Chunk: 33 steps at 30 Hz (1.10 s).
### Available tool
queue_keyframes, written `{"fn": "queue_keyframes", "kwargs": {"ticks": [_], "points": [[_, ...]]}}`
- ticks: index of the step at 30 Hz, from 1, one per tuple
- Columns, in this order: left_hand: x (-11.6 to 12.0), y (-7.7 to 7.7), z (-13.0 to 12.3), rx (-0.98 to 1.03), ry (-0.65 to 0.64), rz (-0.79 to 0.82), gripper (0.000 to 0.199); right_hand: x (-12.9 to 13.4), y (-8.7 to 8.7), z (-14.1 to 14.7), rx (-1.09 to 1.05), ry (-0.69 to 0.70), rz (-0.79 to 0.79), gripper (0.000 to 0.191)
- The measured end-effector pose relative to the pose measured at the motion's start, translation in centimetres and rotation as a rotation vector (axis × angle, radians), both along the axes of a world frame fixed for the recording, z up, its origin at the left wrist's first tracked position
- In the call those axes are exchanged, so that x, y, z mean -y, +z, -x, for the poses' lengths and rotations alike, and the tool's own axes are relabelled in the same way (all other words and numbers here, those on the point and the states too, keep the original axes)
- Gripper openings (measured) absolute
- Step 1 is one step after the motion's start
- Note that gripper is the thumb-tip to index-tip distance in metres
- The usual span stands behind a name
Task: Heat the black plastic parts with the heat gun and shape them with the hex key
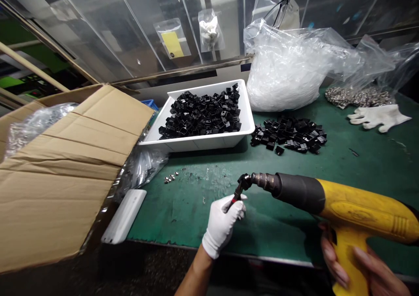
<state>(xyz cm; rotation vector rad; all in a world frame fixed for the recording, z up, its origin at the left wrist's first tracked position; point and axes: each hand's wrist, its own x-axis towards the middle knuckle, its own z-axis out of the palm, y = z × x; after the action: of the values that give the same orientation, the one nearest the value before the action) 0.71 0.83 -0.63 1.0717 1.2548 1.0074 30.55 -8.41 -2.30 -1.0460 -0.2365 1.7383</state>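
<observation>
My left hand (222,224), in a white glove, is closed around a dark tool with a red mark (233,200). At the tool's tip sits a small black part (245,181), right at the nozzle of a yellow heat gun (366,208). My bare right hand (356,261) grips the heat gun's handle, and the gun's nozzle points left. Whether the nozzle touches the part, I cannot tell. Behind them a white tray (196,144) holds several black parts, and a loose pile of black parts (291,134) lies to its right on the green table (183,208).
An open cardboard box (65,173) stands at the left, beside a white plastic object (124,216). Small metal pieces (170,177) lie near it. Farther back are a big clear bag (284,73), metal pins (360,97) and a white glove (379,116).
</observation>
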Motion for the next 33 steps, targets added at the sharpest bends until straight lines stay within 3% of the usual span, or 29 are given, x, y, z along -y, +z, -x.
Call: {"fn": "queue_keyframes", "kwargs": {"ticks": [33], "points": [[0.1,-0.17,0.07,-0.032,-0.016,-0.04,0.047,-0.03,-0.25,-0.46,0.004,0.064,-0.037,0.039]]}}
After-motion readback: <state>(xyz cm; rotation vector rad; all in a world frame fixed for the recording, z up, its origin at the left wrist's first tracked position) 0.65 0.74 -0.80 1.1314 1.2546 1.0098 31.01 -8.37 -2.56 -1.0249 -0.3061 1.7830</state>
